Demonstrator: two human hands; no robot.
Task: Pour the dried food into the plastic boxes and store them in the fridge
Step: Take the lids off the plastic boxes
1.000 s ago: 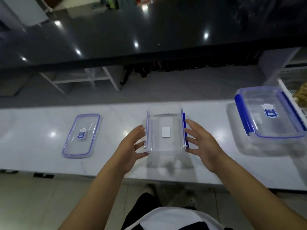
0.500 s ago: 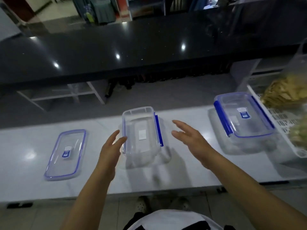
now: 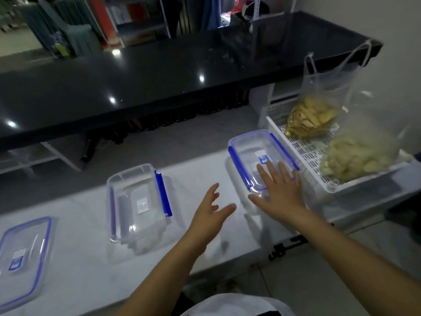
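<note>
An open clear plastic box (image 3: 136, 206) with blue clips stands on the white counter (image 3: 75, 265). Its loose lid (image 3: 20, 258) lies at the far left. A second box (image 3: 255, 153), lid on, sits to the right. My right hand (image 3: 280, 190) lies flat with straight fingers on the near end of that lid. My left hand (image 3: 211, 215) hovers open between the two boxes, holding nothing. Two clear bags of dried food, one yellowish (image 3: 312, 119) and one pale (image 3: 357, 156), rest in a white slotted tray (image 3: 305, 153) at the right.
A black glossy countertop (image 3: 159, 71) runs behind and above the white counter, with a gap and shelf frames beneath it. The counter's front edge is near my body. Shelves and clutter fill the far background.
Both hands left the open box and moved right; my right hand now rests on the lidded box. My view swung right, bringing the tray and food bags fully into sight.
</note>
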